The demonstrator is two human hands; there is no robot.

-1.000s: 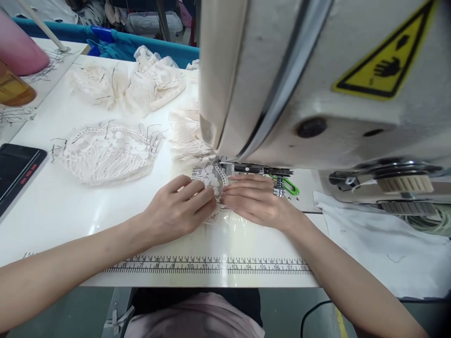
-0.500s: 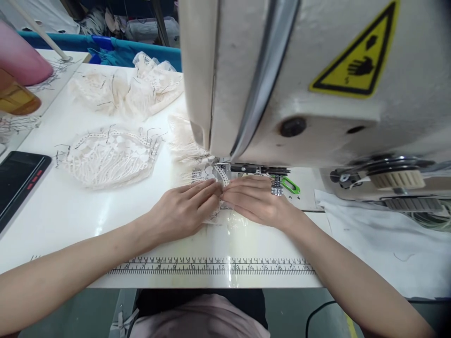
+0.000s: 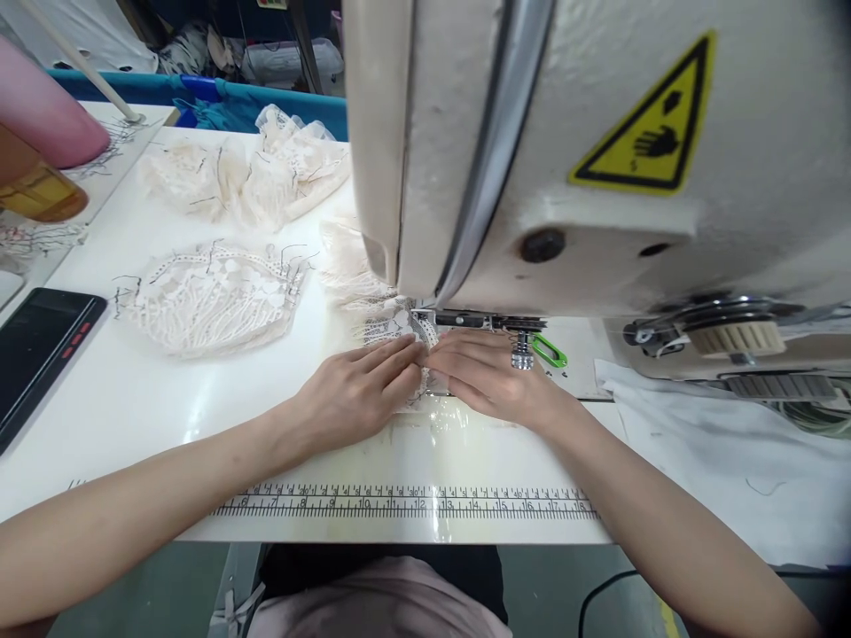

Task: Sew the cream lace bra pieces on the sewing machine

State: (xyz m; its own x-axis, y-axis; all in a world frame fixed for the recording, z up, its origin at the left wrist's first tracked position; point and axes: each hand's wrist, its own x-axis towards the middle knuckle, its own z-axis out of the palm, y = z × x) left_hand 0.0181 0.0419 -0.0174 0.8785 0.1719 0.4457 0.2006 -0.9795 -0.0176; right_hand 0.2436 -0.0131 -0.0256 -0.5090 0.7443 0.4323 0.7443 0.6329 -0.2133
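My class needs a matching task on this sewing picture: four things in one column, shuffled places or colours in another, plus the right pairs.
Things
1. left hand
2. warning sign
3. ruler
4. cloth

Descriptions
A. along the table's near edge
B. white, with a loose thread on it
C. on the lace
D. yellow and black

Pairs: 1-C, 2-D, 3-A, 4-B

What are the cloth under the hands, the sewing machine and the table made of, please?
Cloth: probably thin lace, matt; open net and patterned edging show. Sewing machine: likely painted metal, slightly glossy; the pale surface looks finely pebbled. Table: perhaps laminated board, smooth and shiny; bright light reflects there.
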